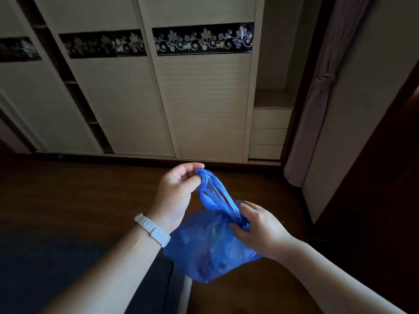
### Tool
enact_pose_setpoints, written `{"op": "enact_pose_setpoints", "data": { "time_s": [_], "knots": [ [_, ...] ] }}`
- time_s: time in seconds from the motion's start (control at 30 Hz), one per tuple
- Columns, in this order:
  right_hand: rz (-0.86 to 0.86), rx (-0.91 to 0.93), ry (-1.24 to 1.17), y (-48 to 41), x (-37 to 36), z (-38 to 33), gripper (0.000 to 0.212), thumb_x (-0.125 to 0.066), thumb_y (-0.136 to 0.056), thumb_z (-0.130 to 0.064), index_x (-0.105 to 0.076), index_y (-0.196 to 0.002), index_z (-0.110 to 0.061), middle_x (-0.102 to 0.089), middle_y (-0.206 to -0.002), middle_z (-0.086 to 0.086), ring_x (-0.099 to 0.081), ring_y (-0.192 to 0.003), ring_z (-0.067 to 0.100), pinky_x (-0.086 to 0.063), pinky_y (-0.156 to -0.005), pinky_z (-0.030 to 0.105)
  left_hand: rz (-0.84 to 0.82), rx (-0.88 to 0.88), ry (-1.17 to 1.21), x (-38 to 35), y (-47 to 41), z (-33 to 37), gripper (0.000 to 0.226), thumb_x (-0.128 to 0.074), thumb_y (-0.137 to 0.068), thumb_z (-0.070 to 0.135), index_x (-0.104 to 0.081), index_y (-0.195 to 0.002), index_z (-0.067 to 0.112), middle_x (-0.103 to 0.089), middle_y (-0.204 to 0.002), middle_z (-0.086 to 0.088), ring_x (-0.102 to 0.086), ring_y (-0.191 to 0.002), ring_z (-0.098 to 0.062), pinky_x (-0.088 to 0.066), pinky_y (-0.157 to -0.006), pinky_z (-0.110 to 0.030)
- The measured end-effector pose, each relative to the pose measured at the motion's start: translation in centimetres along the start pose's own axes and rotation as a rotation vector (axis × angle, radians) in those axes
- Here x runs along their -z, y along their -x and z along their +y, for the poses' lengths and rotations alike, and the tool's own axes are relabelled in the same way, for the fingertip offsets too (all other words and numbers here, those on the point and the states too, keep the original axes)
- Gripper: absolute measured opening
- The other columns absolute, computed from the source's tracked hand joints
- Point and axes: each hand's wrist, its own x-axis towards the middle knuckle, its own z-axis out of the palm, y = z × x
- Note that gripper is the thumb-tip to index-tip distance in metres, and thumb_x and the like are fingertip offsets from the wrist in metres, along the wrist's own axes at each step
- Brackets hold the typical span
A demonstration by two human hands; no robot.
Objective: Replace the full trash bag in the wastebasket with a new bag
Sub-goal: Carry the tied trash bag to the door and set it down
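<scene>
I hold the full blue trash bag (210,245) in the air above the dark floor (90,189), in the near centre. My left hand (176,193) pinches the handle ends up; my right hand (256,225) closes on the neck. I should pull the knot tight, I think. The handles run from near right up to far left.
</scene>
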Motion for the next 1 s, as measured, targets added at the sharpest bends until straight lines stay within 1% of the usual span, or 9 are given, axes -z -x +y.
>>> {"op": "enact_pose_setpoints", "data": {
  "time_s": [0.13, 0.3, 0.4, 0.5, 0.67, 0.8, 0.87, 0.93, 1.0],
  "knots": [
    [-0.017, 0.058, 0.019, -6.3, 1.4, 5.4, 0.035, -0.063, -0.08, -0.033, -0.03, -0.072, -0.029, -0.036, -0.071, -0.015, -0.038, -0.062, 0.009, -0.028, -0.053, 0.018, 0.035, -0.008, -0.032, -2.5, -7.0, 0.0, 0.027, -0.055, -0.087, -0.01, -0.069, -0.091, 0.013, -0.07, -0.08, -0.001, -0.063, -0.081, -0.017, -0.05, -0.078, -0.028],
    [-0.099, 0.069, 0.014, -13.1, 1.1, 10.0, 0.029, -0.064, -0.081, -0.032, -0.037, -0.072, -0.022, -0.043, -0.073, -0.009, -0.044, -0.064, 0.013, -0.022, -0.051, 0.01, 0.083, -0.034, -0.068, -3.9, -13.7, -1.1, 0.03, -0.054, -0.087, -0.011, -0.067, -0.083, 0.015, -0.066, -0.074, 0.002, -0.059, -0.079, -0.017, -0.047, -0.08, -0.035],
    [-0.17, 0.074, -0.014, -17.1, -0.3, 11.7, 0.023, -0.056, -0.082, -0.039, -0.046, -0.075, -0.019, -0.047, -0.077, -0.011, -0.047, -0.069, 0.012, -0.035, -0.056, 0.017, 0.094, -0.044, -0.066, -3.2, -17.8, -1.7, 0.029, -0.055, -0.087, -0.01, -0.067, -0.083, 0.016, -0.067, -0.072, 0.006, -0.06, -0.078, -0.014, -0.048, -0.081, -0.035],
    [-0.182, 0.085, -0.042, -21.8, -2.1, 13.4, 0.019, -0.057, -0.083, -0.036, -0.054, -0.084, -0.017, -0.054, -0.087, -0.009, -0.053, -0.078, 0.012, -0.047, -0.066, 0.028, 0.111, -0.041, -0.058, -1.9, -22.2, -2.7, 0.029, -0.055, -0.088, -0.008, -0.069, -0.083, 0.018, -0.066, -0.076, 0.003, -0.059, -0.082, -0.018, -0.046, -0.083, -0.039],
    [-0.197, 0.07, -0.025, -30.3, -6.0, 15.2, 0.017, -0.059, -0.086, -0.034, -0.055, -0.089, -0.018, -0.056, -0.092, -0.007, -0.052, -0.077, 0.012, -0.048, -0.066, 0.029, 0.105, -0.042, 0.027, 1.1, -30.8, -4.6, 0.026, -0.054, -0.088, -0.01, -0.066, -0.086, 0.012, -0.063, -0.081, -0.004, -0.056, -0.083, -0.021, -0.045, -0.083, -0.037],
    [-0.209, 0.047, 0.002, -39.4, -8.7, 16.1, 0.024, -0.061, -0.086, -0.033, -0.061, -0.102, -0.015, -0.059, -0.1, -0.007, -0.056, -0.081, 0.013, -0.051, -0.069, 0.031, 0.1, -0.036, 0.074, 4.9, -39.7, -5.2, 0.024, -0.054, -0.088, -0.01, -0.066, -0.087, 0.01, -0.062, -0.085, -0.01, -0.055, -0.085, -0.024, -0.045, -0.082, -0.036],
    [-0.21, 0.065, 0.008, -43.9, -9.7, 16.0, 0.022, -0.061, -0.086, -0.033, -0.061, -0.1, -0.017, -0.056, -0.097, -0.011, -0.054, -0.082, 0.011, -0.048, -0.068, 0.026, 0.101, -0.042, 0.096, 7.1, -43.8, -5.0, 0.02, -0.056, -0.087, -0.008, -0.066, -0.086, 0.01, -0.061, -0.084, -0.01, -0.054, -0.084, -0.025, -0.045, -0.079, -0.034],
    [-0.19, 0.092, 0.014, -48.3, -10.6, 15.5, 0.019, -0.062, -0.086, -0.033, -0.06, -0.098, -0.019, -0.049, -0.091, -0.016, -0.048, -0.078, 0.007, -0.039, -0.064, 0.014, 0.095, -0.059, 0.124, 9.2, -47.7, -4.3, 0.014, -0.061, -0.08, 0.001, -0.067, -0.084, 0.013, -0.062, -0.082, -0.006, -0.055, -0.081, -0.021, -0.046, -0.076, -0.029],
    [-0.164, 0.098, 0.002, -52.5, -11.7, 15.3, 0.021, -0.064, -0.085, -0.03, -0.06, -0.102, -0.019, -0.051, -0.093, -0.016, -0.046, -0.075, 0.006, -0.031, -0.061, 0.009, 0.104, -0.088, 0.117, 11.2, -51.5, -3.6, 0.013, -0.06, -0.074, 0.007, -0.067, -0.082, 0.015, -0.063, -0.077, -0.001, -0.055, -0.078, -0.017, -0.046, -0.073, -0.026]
  ]
}}
